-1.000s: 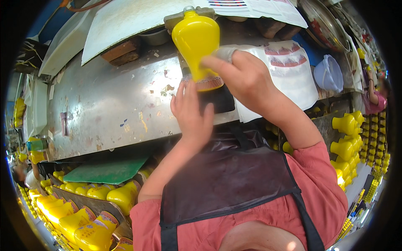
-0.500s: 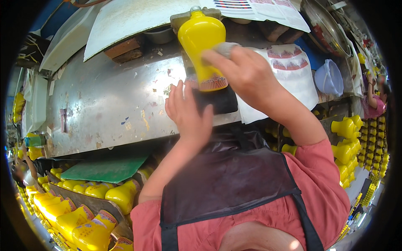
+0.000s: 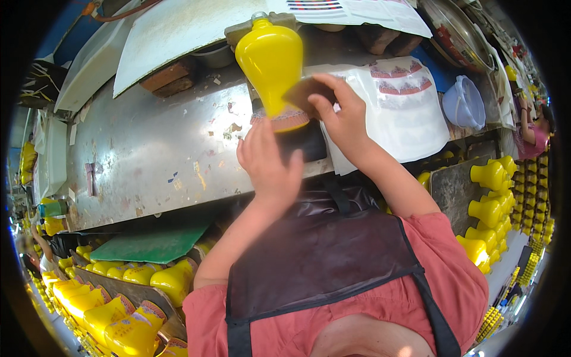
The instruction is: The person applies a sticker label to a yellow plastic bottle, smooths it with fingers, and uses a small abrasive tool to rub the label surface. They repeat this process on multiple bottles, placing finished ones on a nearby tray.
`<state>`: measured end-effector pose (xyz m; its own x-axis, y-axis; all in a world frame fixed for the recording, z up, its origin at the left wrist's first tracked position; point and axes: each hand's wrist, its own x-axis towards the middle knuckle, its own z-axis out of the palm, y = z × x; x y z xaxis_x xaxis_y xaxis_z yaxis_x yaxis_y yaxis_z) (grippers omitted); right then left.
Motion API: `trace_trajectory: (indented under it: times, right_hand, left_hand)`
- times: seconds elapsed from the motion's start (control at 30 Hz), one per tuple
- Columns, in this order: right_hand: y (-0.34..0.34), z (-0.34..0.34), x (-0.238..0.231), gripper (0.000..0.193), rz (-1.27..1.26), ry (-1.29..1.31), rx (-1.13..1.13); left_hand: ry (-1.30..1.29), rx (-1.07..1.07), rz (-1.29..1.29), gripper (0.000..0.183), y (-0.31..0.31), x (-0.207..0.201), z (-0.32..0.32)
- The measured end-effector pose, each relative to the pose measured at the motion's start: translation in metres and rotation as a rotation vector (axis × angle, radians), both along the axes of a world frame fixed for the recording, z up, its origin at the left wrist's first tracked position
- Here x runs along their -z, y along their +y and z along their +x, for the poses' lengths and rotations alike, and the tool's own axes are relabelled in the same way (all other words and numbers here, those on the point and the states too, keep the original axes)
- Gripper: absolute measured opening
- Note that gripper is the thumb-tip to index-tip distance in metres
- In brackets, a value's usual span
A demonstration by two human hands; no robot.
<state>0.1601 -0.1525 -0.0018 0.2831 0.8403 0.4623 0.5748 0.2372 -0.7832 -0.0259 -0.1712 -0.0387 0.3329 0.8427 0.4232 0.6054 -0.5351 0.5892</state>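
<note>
Yellow bottle (image 3: 270, 59) lies neck away from the person, patterned band (image 3: 291, 121) round its base end. Left hand (image 3: 269, 162) at bottle's base end: fingers together, thumb apart, fingertips by the band; can't tell exact contact. Right hand (image 3: 346, 119) right of bottle: thumb and fingers pinch a dark flat scraper (image 3: 309, 95), tip at bottle's side. Black pad (image 3: 303, 146) just near side of bottle, paper sheets (image 3: 410, 134) right of it.

We see glossy, smooth btl (image 3: 270, 56), scuffed metal tbl (image 3: 137, 149), matt paper sheets (image 3: 404, 128), smooth plastic bkt (image 3: 459, 104) & semi-gloss apron (image 3: 321, 265).
</note>
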Motion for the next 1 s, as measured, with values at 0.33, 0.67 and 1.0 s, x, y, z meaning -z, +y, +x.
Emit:
trace_trajectory:
  times: [0.33, 0.67, 1.0]
  right_hand:
    - [-0.028, -0.008, -0.020, 0.031, -0.021, -0.237, -0.234]
    - [-0.041, -0.034, -0.030, 0.061, -0.223, -0.942, -0.312]
    - [-0.044, -0.013, -0.014, 0.068, -0.447, -0.427, -0.155]
  left_hand:
    - [-0.032, 0.015, 0.043, 0.081, 0.003, 0.004, -0.005]
    - [0.016, -0.033, 0.062, 0.069, 0.006, -0.002, -0.010]
    - [-0.029, 0.074, 0.062, 0.075, 0.005, -0.001, -0.005]
